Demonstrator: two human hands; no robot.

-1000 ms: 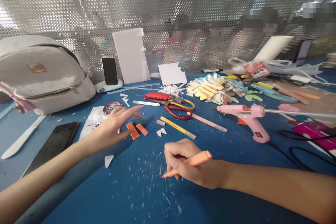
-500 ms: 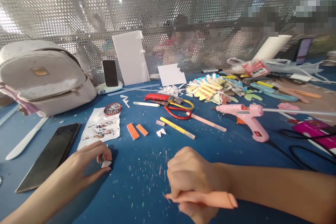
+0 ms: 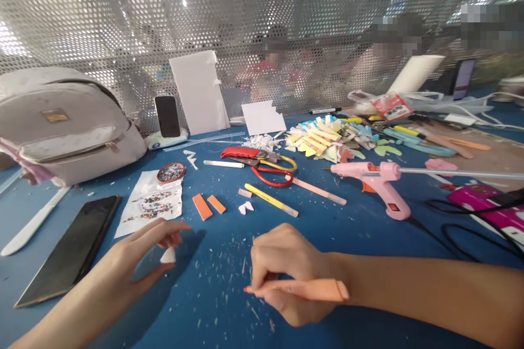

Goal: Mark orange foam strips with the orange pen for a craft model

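Note:
My right hand (image 3: 290,275) is wrapped round an orange highlighter (image 3: 323,289), its reddish tip pointing left just above the table. In my left hand (image 3: 143,253) a small white piece (image 3: 168,255) sits between the thumb and the curled fingers, while the index finger stretches out. Fine scraps lie on the blue table between the two hands. Beyond them are two orange blocks (image 3: 202,206), a notched white bit (image 3: 246,208) and a yellow highlighter (image 3: 272,200) with its cap (image 3: 244,193) off.
Red-handled scissors (image 3: 272,176) and a red cutter (image 3: 241,152) lie mid-table. A pink glue gun (image 3: 380,180) with a black cord is at right, near a pile of paper cuttings (image 3: 321,139). A phone (image 3: 69,251) and backpack (image 3: 69,125) occupy the left. Perforated metal (image 3: 245,22) stands behind.
My left index finger has stretched out, and the white piece shows more. My right hand with the orange highlighter has shifted a little left and up; the whole view has shifted slightly.

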